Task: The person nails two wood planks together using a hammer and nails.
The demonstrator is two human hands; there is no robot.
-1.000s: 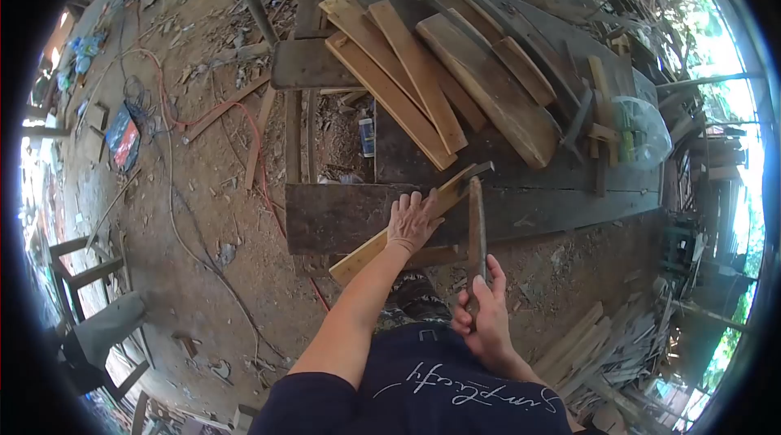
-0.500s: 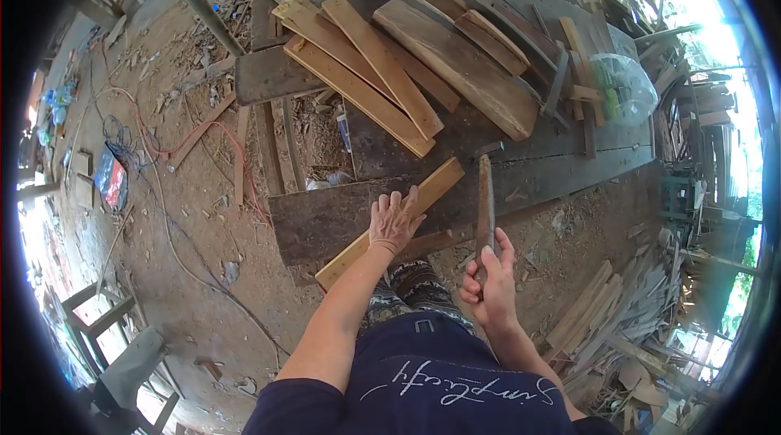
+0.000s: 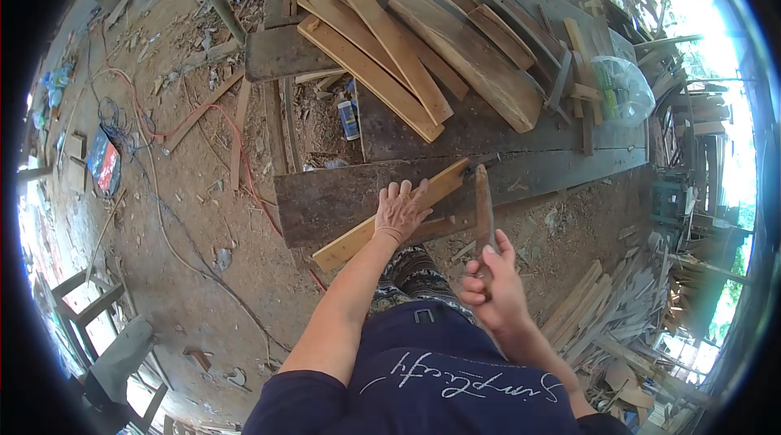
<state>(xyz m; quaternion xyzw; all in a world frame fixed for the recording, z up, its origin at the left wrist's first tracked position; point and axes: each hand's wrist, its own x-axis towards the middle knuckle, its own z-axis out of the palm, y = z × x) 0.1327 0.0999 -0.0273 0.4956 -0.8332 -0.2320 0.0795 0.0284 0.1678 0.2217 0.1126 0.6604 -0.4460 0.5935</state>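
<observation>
A light wooden board [image 3: 350,246] lies slantwise over the front plank of the dark workbench [image 3: 321,206]. My left hand [image 3: 399,213] rests on the board with its fingers spread. My right hand [image 3: 491,279] is closed round the wooden handle of a hammer [image 3: 484,211]. The hammer's head is near the board's far right end; whether it touches the board I cannot tell.
Several planks [image 3: 370,81] and a thick slab [image 3: 464,57] lie on the bench's far part. A plastic bag [image 3: 625,92] is at the right. A blue can [image 3: 348,120] stands in the bench's gap. Cables [image 3: 175,228] cross the ground at the left.
The hammer's head has come down and left to the board's end. My left hand has shifted slightly to the right. The whole view has also shifted a little.
</observation>
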